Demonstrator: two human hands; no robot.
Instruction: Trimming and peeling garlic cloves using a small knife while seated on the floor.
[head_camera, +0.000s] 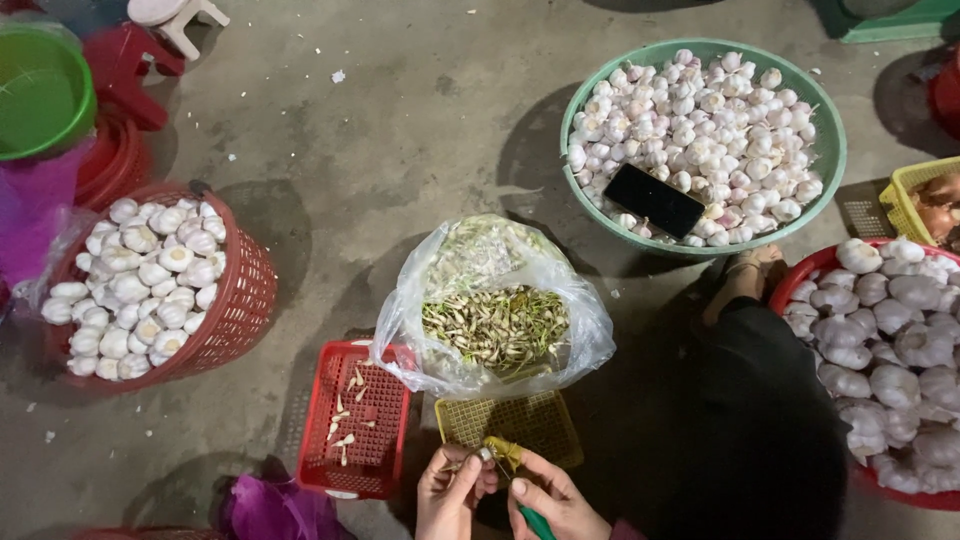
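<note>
At the bottom centre of the frame the left hand (452, 490) pinches a small garlic bulb (484, 455) between its fingertips, fingers curled narrow around it. The right hand (553, 503), just beside it and touching at the fingertips, is closed around a green-handled cutting tool (535, 522), whose yellowish head meets the bulb. Both hands hover over the lower edge of a flat yellow mesh tray (520, 425).

Just left of that tray lies a red mesh tray (352, 432) with a few cut stem pieces scattered on it. Above the two trays, resting partly on both, stands an open clear plastic bag (490, 310) filled with trimmed roots and stalks.

To the right of the hands a dark-clothed leg (745, 420) of the person stretches up the frame, the foot near a round green basin (830, 150) in the upper right, heaped with garlic bulbs; a black phone (654, 200) lies on top of them. At the right edge a red basket (800, 270) holds larger garlic heads, with a yellow crate (905, 195) just above it.

At the left a red basket lined with plastic (235, 310) is full of trimmed white garlic. In the upper left corner sit a green bowl (50, 95), red stools (125, 65) and a white one. Everything rests on a grey concrete floor (400, 130).
</note>
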